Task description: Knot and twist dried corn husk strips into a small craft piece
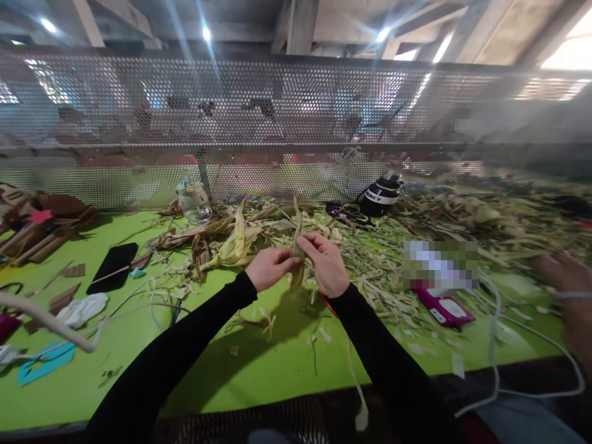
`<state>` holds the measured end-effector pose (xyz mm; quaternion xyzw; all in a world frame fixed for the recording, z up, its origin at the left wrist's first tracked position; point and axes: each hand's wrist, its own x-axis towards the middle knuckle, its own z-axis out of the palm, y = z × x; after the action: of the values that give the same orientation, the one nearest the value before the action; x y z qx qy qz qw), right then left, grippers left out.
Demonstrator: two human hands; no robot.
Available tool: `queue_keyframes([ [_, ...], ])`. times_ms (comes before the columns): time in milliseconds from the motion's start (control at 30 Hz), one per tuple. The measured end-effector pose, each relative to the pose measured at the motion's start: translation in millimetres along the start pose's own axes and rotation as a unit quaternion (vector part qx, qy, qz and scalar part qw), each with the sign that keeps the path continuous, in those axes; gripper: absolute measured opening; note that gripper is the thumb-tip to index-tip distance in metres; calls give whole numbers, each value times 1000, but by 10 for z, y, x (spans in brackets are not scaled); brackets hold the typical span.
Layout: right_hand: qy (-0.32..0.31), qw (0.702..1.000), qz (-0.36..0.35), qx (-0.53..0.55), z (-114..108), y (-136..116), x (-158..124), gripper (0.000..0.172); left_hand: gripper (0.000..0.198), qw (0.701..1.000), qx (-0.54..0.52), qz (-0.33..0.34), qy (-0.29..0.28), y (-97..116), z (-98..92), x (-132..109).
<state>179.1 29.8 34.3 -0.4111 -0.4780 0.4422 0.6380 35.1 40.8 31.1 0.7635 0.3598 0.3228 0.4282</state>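
Over the green table (pixel 259 376), my left hand (pixel 271 268) and my right hand (pixel 324 262) pinch one dried corn husk (pixel 298 225) between thumbs and fingers. The husk is held nearly upright, its tip rising above my fingers and its lower end hanging below them. Just behind my left hand lies a larger pale yellow-green corn husk (pixel 230 250). Loose husk shreds (pixel 374 271) spread behind and to the right of my right hand. A few scraps (pixel 266 322) lie on the table below my left hand. Something red-orange shows partly beside my right wrist.
On the left are a black phone (pixel 112 267), crumpled white tissue (pixel 83 310) and a pale cable (pixel 46 317). A clear bottle (pixel 194 200) and a black bottle (pixel 382 194) stand by the perforated metal screen (pixel 277 117). A magenta device (pixel 444 307) and another person's hand (pixel 562 271) are right.
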Motion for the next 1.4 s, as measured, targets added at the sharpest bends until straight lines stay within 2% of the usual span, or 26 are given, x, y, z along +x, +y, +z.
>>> queue_keyframes([
  [100,13,1000,0,-18,-23,18,-24,23,37,997,-60,-18,-43,-29,-18,-36],
  [200,-1,999,4,-53,-71,10,-37,26,41,990,-119,-37,-67,-41,-58,-76],
  [333,-66,993,16,-98,-109,-37,-105,36,41,988,-149,-36,-32,-65,-29,-109],
  [467,-113,978,19,-173,-131,-78,-205,23,38,992,-125,-19,22,-109,0,-111],
  [667,-113,969,-11,-218,-141,-75,-254,21,33,997,-59,-18,53,-107,12,-150],
  [800,-120,966,-17,-227,-123,-70,-272,22,33,998,-39,-7,44,-90,-3,-190],
  [900,-102,974,-7,-200,-134,-64,-257,20,31,999,-41,-6,35,-100,-24,-221],
  [1033,-12,995,20,-101,-187,-90,-210,23,32,998,-63,-16,19,-124,-29,-255],
  [1067,-6,995,28,-95,-196,-101,-209,25,32,996,-81,-20,24,-125,-25,-256],
  [1133,-41,990,48,-126,-198,-118,-233,26,32,991,-124,-30,46,-120,-13,-248],
  [1267,-167,962,70,-206,-153,-97,-322,25,32,982,-166,-40,76,-100,2,-218],
  [1400,-183,958,61,-212,-128,-56,-343,23,24,981,-180,-42,59,-121,2,-215],
])
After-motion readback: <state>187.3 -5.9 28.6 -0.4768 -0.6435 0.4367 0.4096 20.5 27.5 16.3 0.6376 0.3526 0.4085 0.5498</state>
